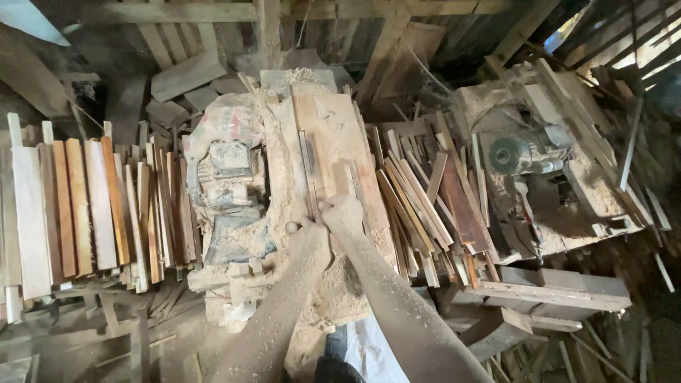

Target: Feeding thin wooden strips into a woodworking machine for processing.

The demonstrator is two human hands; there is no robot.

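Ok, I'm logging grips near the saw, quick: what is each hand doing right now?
Left hand: closed, pressing on the saw table; what it grips cannot be told.
Right hand: closed on a thin wooden strip.

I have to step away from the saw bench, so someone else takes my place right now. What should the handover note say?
Left hand: on the near edge of the sawdust-covered saw table, beside the thin wood strip; grip unclear.
Right hand: pressing on the strip's near end, beside the blade slot.
Stacked slats lie left of the machine; a loose pile of strips lies right.
Done: strip lies along the slot.
Left: whether it is cut cannot be told; both piles stand beside the bench.
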